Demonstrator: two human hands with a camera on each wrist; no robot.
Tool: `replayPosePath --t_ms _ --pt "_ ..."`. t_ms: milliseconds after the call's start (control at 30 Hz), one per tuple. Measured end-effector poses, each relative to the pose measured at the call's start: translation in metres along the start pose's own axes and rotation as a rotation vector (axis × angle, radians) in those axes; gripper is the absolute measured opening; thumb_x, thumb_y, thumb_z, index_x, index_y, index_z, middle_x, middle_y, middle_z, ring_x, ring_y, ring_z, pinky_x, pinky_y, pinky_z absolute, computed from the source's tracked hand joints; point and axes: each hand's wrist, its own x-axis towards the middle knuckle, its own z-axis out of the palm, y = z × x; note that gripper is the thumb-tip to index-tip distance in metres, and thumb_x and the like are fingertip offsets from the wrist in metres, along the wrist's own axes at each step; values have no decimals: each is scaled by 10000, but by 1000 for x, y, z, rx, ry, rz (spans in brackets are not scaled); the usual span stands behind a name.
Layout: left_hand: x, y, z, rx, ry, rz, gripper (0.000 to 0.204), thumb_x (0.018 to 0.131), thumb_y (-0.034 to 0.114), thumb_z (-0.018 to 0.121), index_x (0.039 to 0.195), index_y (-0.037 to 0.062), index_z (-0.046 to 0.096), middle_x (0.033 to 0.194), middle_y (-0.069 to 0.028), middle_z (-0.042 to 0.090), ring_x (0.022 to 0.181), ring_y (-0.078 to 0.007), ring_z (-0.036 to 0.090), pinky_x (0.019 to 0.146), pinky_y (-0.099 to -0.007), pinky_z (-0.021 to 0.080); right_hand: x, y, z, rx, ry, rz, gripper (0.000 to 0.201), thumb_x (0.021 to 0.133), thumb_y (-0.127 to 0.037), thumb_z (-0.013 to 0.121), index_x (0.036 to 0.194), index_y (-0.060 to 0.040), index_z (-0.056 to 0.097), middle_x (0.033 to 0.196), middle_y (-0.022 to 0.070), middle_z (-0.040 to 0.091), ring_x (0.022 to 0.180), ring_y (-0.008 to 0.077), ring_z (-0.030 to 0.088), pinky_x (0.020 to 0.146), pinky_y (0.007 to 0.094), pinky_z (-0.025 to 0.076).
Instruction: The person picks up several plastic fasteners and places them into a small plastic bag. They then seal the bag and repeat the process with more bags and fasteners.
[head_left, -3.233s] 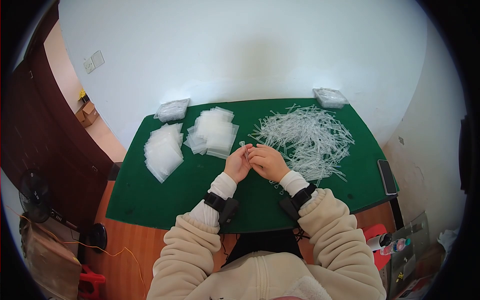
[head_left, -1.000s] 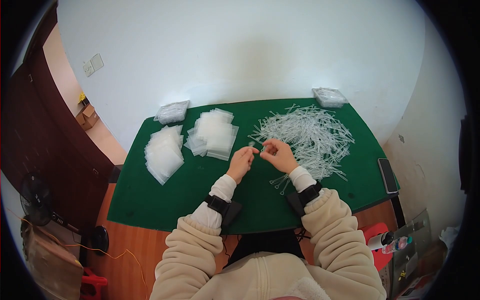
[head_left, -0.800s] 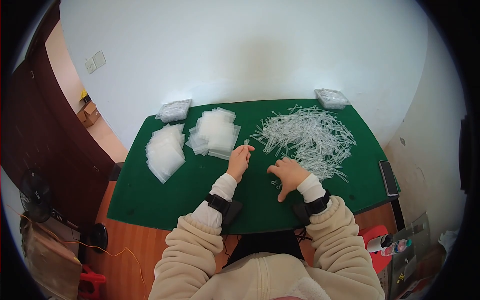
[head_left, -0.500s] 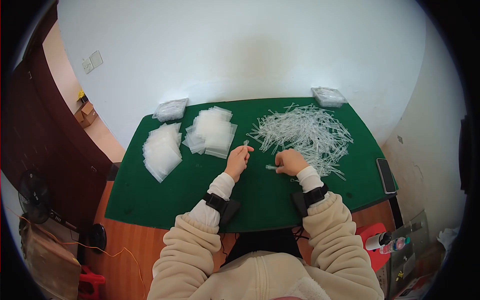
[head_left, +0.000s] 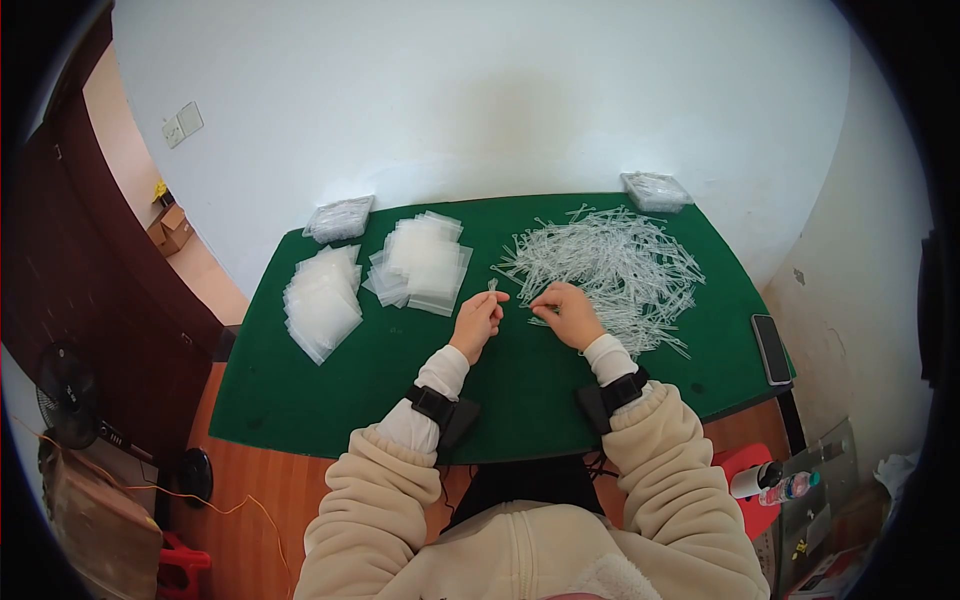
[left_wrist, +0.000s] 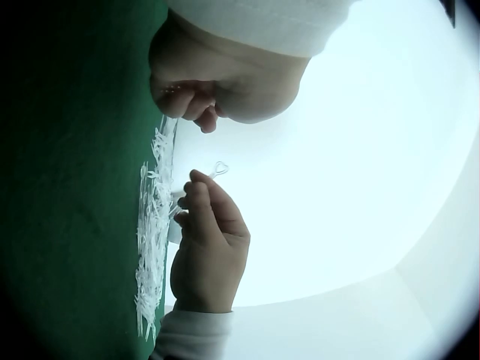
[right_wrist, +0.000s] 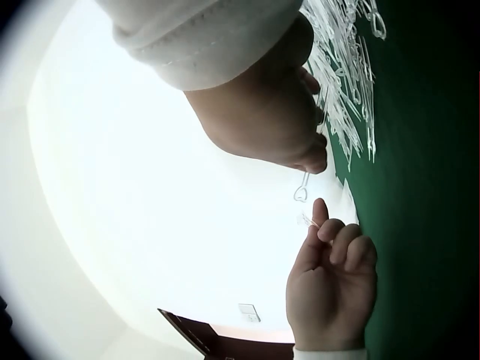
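Observation:
My left hand (head_left: 477, 326), over the middle of the table, grips a small bunch of clear plastic sticks (head_left: 492, 285); their tips stick up past the fingers, and the rest is hidden in the palm. My right hand (head_left: 571, 317) is a short gap to the right, beside the loose pile. Its thumb and fingers pinch a clear stick whose heart-shaped loop (right_wrist: 301, 193) points toward the left hand in the right wrist view. A large heap of similar clear sticks (head_left: 625, 265) spreads over the right side of the green table (head_left: 330, 410).
Two stacks of clear zip bags, one at the left (head_left: 323, 305) and one nearer the middle (head_left: 425, 260), lie on the cloth. Filled clear packs stand at the back left (head_left: 338, 218) and back right (head_left: 656, 192). A phone (head_left: 771, 350) lies at the right edge.
The hands, together at first, have parted. The right hand went down to the heap's near edge, picked up from the loose sticks there, and rose back toward the left hand, which stayed nearly still.

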Motion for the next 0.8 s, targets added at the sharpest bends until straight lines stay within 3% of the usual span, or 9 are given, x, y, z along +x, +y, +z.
replayPosePath --t_ms 100,133,233,400,500,633,800 --pt "2 -5 -1 0 -5 50 224 916 199 392 959 40 544 662 42 438 532 -32 348 467 -176 285 1 -7 3 349 -30 65 96 733 -48 612 829 -49 615 740 56 567 703 165 577 649 273 464" --pt "3 -7 -1 0 -5 50 224 916 199 392 959 40 544 662 42 438 532 -32 348 467 -176 285 1 -9 4 350 -30 65 96 733 -48 612 829 -49 615 740 56 567 703 165 577 649 273 464" --pt "5 -10 -2 69 -52 103 234 925 194 372 983 31 530 714 13 496 579 -59 433 528 -192 373 1 -15 4 738 5 195 167 763 -22 578 930 -33 570 738 31 549 656 99 566 602 222 463" --pt "3 -8 3 16 -64 2 246 933 187 351 1004 16 513 816 -44 561 691 -118 541 634 -236 458 1 -22 0 839 0 246 173 793 -23 556 965 -26 539 744 18 557 618 76 555 586 211 466" --pt "-2 -5 8 -2 -235 -108 258 939 190 340 1010 0 501 899 -90 582 806 -178 589 717 -279 490 1 -16 2 982 -18 275 109 810 -24 541 919 -18 547 725 20 573 624 75 562 588 209 470" --pt "-9 1 16 -53 -382 -147 265 942 189 339 1022 -6 499 956 -110 583 868 -205 597 763 -301 494 1 -8 5 946 5 216 81 824 -39 538 899 -13 552 702 19 583 616 71 559 575 204 469" --pt "-12 4 18 -123 -387 -149 274 941 184 343 1065 -11 490 988 -128 577 886 -222 597 780 -315 494 3 -12 6 1011 76 283 66 812 -42 559 867 -5 558 695 16 585 605 65 547 560 196 457"
